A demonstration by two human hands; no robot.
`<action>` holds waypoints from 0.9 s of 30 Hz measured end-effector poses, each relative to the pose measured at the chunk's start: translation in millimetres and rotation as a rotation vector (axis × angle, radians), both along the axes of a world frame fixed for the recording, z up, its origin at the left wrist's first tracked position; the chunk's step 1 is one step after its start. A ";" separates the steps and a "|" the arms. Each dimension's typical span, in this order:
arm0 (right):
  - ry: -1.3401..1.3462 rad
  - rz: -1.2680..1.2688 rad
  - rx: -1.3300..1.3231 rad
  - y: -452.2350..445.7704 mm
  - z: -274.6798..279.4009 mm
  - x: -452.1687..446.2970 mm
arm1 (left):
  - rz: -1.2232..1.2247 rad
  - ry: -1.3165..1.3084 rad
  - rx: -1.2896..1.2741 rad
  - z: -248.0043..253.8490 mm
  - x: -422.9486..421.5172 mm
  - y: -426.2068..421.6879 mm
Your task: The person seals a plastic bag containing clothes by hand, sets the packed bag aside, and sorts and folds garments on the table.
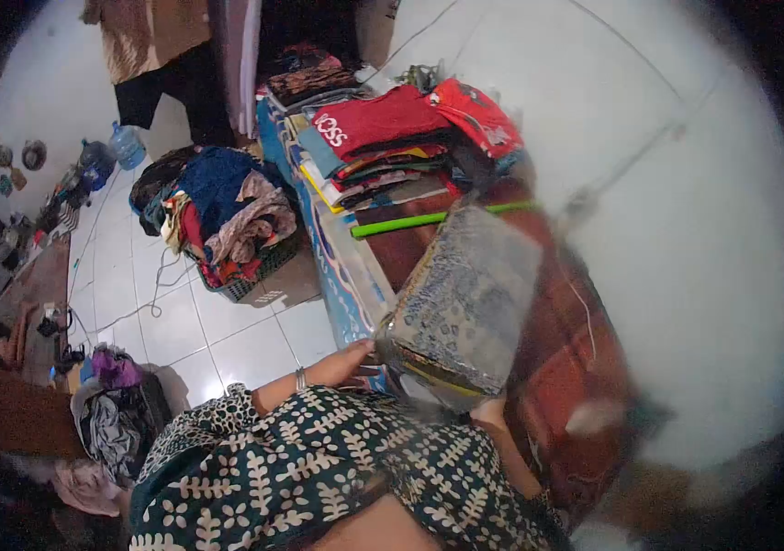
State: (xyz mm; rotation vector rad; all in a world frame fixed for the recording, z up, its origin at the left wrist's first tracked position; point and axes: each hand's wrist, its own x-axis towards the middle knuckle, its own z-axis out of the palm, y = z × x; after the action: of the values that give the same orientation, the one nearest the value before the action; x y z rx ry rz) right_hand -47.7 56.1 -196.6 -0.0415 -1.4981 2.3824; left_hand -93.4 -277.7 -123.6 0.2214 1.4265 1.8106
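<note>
A stack of folded patterned cloth [470, 298], grey and blue on top, is held tilted in front of my body above the reddish-brown mat. My left hand [353, 361] is at its left edge, its fingers reaching to the side of the stack; their grip is blurred. My right hand [490, 413] is under the near right corner, with its fingers hidden by the cloth. A green stick [401, 223] lies on the mat behind the stack. Beyond it stands a pile of folded clothes with a red shirt [383, 121] on top.
A basket [254, 283] heaped with loose clothes stands on the tiled floor [213, 335] to the left. Another heap of clothes [121, 427] is at the lower left. Water jugs [126, 145] stand at the far left, and hanging clothes [158, 41] are at the top.
</note>
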 end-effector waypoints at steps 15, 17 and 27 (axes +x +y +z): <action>-0.200 -0.635 0.360 54.5 -38.4 32.9 | -0.191 0.372 0.038 -65.4 -82.1 40.4; -0.169 -0.625 0.225 64.2 -37.9 87.6 | -0.180 0.318 -0.014 -40.7 -49.9 60.2; -0.651 -1.212 1.143 58.7 14.9 180.0 | -0.315 0.246 0.040 -14.1 -113.1 105.6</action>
State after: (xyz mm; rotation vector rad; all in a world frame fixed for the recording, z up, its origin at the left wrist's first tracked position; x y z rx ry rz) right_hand 132.3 114.8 -181.7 -1.1190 -1.9812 0.4323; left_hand -206.5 -172.0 -137.7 0.6706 1.4294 1.5921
